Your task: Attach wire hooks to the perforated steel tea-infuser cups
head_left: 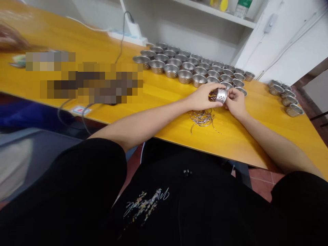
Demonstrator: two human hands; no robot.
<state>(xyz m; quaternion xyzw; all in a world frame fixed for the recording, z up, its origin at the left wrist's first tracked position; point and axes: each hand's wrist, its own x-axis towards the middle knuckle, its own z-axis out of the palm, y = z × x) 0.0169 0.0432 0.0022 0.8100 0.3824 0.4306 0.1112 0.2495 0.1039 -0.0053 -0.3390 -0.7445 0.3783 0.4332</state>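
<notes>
A small perforated metal cup (221,96) lies tilted on its side in the grip of my left hand (202,96), its thumb below and fingers above. My right hand (235,100) is closed, with the fingertips pinched at the right end of the cup. Whatever is between those fingertips is too small to make out. Just below my left hand, a loose tangle of thin metal wires (202,119) rests on the orange-yellow table (164,118).
Rows of similar metal cups (185,77) stand behind my hands, and several more cups (294,110) are at the right. A power strip (128,37) lies along the wall. Another person's hand (11,37) is at the far left. Cables hang over the front edge.
</notes>
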